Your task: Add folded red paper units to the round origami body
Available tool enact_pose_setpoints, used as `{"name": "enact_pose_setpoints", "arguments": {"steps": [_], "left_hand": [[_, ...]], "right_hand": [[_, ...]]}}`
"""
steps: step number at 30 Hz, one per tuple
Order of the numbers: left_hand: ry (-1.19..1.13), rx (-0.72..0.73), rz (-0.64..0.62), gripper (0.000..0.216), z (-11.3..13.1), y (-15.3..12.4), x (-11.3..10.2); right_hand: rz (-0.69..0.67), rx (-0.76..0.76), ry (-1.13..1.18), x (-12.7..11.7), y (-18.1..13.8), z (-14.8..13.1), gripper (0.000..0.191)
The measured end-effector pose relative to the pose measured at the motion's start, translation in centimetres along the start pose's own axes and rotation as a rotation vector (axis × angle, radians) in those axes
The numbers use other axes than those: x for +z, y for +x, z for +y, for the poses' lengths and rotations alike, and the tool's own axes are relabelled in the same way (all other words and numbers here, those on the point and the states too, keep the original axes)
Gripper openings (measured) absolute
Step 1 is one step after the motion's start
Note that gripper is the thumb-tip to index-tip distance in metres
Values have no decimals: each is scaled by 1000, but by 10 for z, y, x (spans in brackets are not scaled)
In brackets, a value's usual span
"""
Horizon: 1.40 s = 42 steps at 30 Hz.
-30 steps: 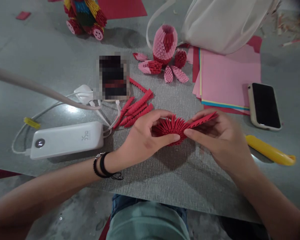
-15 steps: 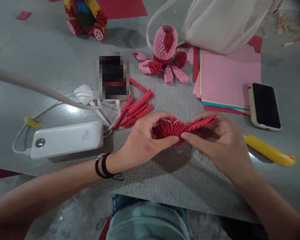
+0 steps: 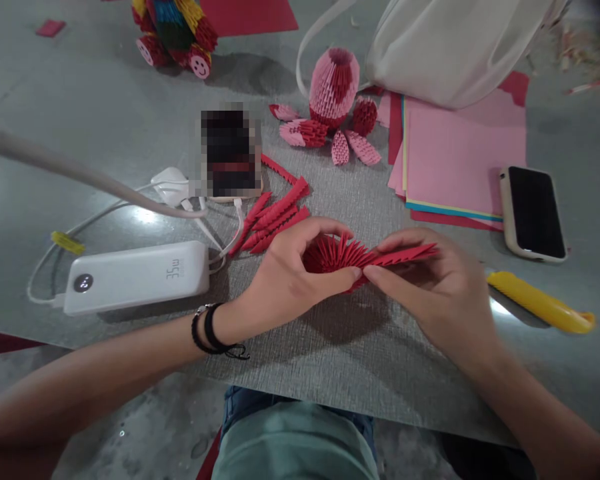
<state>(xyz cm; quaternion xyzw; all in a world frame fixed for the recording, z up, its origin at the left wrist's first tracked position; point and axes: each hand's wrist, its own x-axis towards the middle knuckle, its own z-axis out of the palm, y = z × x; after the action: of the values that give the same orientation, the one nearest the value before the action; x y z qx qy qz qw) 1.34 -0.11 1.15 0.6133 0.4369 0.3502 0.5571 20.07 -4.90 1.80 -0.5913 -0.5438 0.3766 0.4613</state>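
Observation:
My left hand is closed around a round fan-like piece of folded red paper, its thumb along the near edge. Between the thumb and fingers of my right hand is a strip of stacked red paper units, whose left end meets the round piece. Whether the two are joined there I cannot tell, as fingertips cover the spot. More red folded strips lie on the table just beyond my left hand. A pink and red folded-paper vase shape stands farther back, with petal-like paper pieces around its foot.
A white power bank with cables lies left, near a partly blurred phone. Right are coloured paper sheets, another phone and a yellow-handled tool. A white bag and a colourful paper figure stand behind.
My right hand has tilted the red strip slightly lower, so it lies flatter against the round piece. My left hand keeps its hold. The whole view has shifted a little.

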Motion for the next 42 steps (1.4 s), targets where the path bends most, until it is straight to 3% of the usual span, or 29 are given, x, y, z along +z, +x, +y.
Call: {"name": "enact_pose_setpoints", "arguments": {"steps": [6,13,21,42], "left_hand": [[-38,-60,6,34,1,0,-1],[-158,-81,37,38,-5,2,0],[-283,-127,-9,40,-7,2,1],[-209,-119,15,40,-6,1,-1]], "right_hand": [[60,-12,13,-3,3,-1,18],[58,-26,76,-13,8,2,20],[32,-111,36,-10,3,-6,25],[23,-185,-138,-12,1,-6,24]]}}
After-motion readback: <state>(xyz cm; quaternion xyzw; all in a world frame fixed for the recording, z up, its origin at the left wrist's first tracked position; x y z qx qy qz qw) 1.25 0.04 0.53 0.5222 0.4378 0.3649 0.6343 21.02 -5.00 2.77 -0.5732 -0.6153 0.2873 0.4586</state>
